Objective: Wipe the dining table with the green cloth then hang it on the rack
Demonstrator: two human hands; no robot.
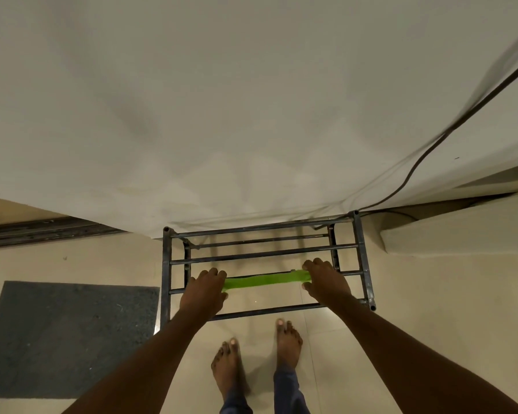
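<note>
Two bare feet (257,354) planted on pale tile floor (431,294) just short of the rack (263,253)'s near rail. Hemmed in beyond by the wall (251,100), with a dark mat (69,336) lying left and open floor right. Stretched flat along a middle rail of the rack: the green cloth (263,280), pulled taut between both hands. Left hand (205,291) palm-down, fingers curled closed over the cloth's left end. Right hand (323,280) likewise curled closed, pinching the right end against the rail. Both forearms reaching forward and slightly inward.
</note>
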